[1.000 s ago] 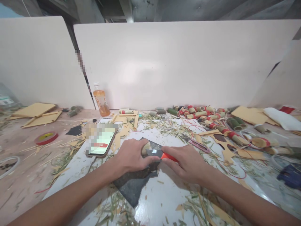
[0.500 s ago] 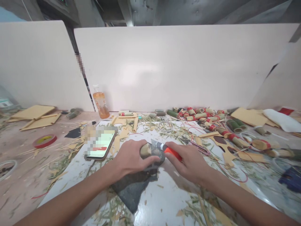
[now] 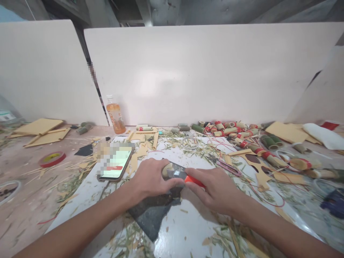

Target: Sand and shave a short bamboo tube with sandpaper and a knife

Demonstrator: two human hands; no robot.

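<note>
My left hand point(image 3: 153, 178) is closed around a short piece of bamboo point(image 3: 167, 172), its pale cut end facing right. In my right hand point(image 3: 212, 186) is a utility knife point(image 3: 194, 180) with an orange handle. The knife's blade lies over the bamboo's right end, and the left thumb reaches across close to the handle. Beneath both hands a dark grey sheet point(image 3: 150, 218) lies on the white board point(image 3: 172, 243), partly hidden by the left hand.
Bamboo shavings litter the board. A phone point(image 3: 118, 162) and a drink bottle point(image 3: 115, 116) stand left, with red tape point(image 3: 52, 159) farther out. Several red-banded bamboo pieces point(image 3: 228, 129) are heaped at the back right. A pink cutter point(image 3: 229, 167) lies beyond my right hand.
My right hand has brought the knife left, so its blade now overlaps the bamboo's end. The left hand stays nearly in place, still gripping the bamboo.
</note>
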